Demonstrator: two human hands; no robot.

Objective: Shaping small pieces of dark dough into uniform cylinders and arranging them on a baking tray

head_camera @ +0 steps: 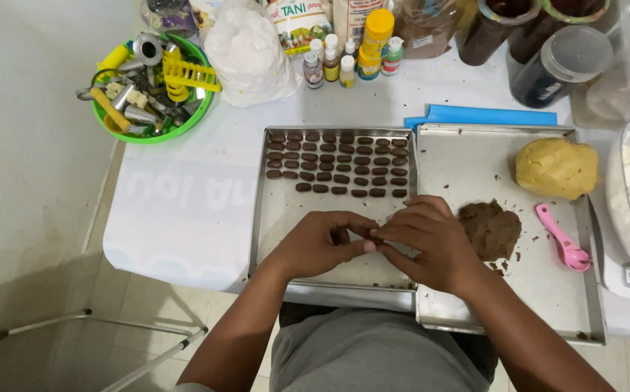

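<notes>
Dough pieces (338,165), small dark brown ovals, lie in neat rows on the upper half of the left metal tray (275,218), each with its long axis running from nine o'clock to three o'clock, the rows stacked toward twelve. At ten o'clock from that tray sits a green bowl (184,123) crowded with yellow and metal tools, and beside it, toward twelve, a knotted white bag (246,54) and a cluster of little bottles (344,62).

Over the bare lower part of the left tray, at six o'clock from the rows, the left hand (322,243) and the right hand (431,243) meet. Their fingertips are pressed together around something tiny at the point where they touch; it is hidden by the fingers, so its shape and direction cannot be told.

At three o'clock from the hands, on the right metal tray (474,160), lies a flattened lump of brown dough (492,229) with crumbs around it. Further toward three rests a pink scoop (563,238), handle toward eleven o'clock, bowl toward five. At one o'clock sits a ball of yellow dough (556,168). A blue sheet (482,115) peeks out behind this tray.
</notes>
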